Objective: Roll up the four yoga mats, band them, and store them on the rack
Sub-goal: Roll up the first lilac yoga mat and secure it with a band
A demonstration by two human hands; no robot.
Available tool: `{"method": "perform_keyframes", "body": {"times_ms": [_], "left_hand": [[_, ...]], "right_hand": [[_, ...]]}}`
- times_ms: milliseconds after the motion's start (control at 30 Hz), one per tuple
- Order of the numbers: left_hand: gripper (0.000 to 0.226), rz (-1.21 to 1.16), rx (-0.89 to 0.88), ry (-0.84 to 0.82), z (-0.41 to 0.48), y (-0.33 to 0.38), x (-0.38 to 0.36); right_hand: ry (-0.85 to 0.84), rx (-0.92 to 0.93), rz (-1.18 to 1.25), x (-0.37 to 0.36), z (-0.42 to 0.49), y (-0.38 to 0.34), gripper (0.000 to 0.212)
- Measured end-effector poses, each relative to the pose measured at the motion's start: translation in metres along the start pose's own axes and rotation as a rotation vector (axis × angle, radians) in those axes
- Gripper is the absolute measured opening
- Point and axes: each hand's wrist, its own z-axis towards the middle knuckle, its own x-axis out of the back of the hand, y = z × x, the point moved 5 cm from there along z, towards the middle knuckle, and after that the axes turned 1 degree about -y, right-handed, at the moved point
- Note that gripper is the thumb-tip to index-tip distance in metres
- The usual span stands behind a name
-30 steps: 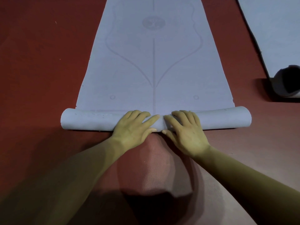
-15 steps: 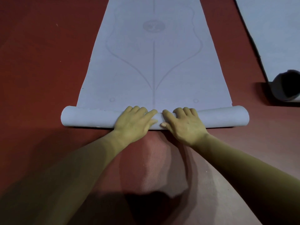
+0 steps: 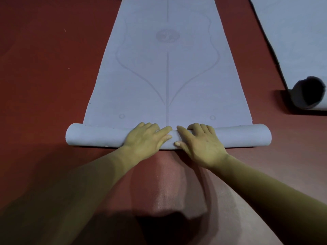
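A pale blue yoga mat [image 3: 168,68] with a printed line pattern lies flat on the red floor, stretching away from me. Its near end is wound into a thin roll [image 3: 92,137] lying crosswise. My left hand [image 3: 146,138] and my right hand [image 3: 198,140] press side by side on the middle of the roll, palms down, fingers laid over its top and thumbs on its near side.
A second pale blue mat [image 3: 293,32] lies at the right, its near end curled into a dark open roll [image 3: 308,92]. Red floor [image 3: 44,68] surrounds both mats. My shadow falls on the floor near me.
The roll has moved a little farther along the mat, away from me, with both hands staying on its middle.
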Motion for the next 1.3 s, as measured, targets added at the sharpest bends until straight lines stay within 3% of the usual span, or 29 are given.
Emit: {"method": "perform_keyframes", "body": {"times_ms": [100,200,433,700,900,1100,1300], "left_hand": [[0.054,-0.002,0.027,-0.104,0.004,-0.003,-0.004],[0.054,-0.001,0.033,-0.114,0.004,-0.004,-0.005],[0.057,0.006,-0.012,0.058,-0.015,-0.002,-0.005],[0.049,0.038,0.214,0.043,-0.016,0.004,-0.02],[0.054,0.069,0.186,0.02,-0.008,-0.002,-0.021],[0.072,0.209,0.077,-0.131,0.012,-0.016,-0.025],[0.062,0.2,-0.02,0.022,0.023,-0.019,-0.011]], "right_hand": [[0.189,0.031,0.091,0.0,-0.01,-0.005,0.05],[0.186,0.054,0.089,-0.008,-0.012,-0.003,0.052],[0.197,0.052,0.107,-0.008,0.001,0.007,0.055],[0.307,-0.055,0.048,-0.013,0.001,0.007,0.053],[0.328,0.018,-0.046,-0.019,0.004,0.009,0.06],[0.295,0.07,-0.076,-0.011,0.024,0.015,0.065],[0.196,0.08,-0.154,-0.001,0.032,0.016,0.067]]}}
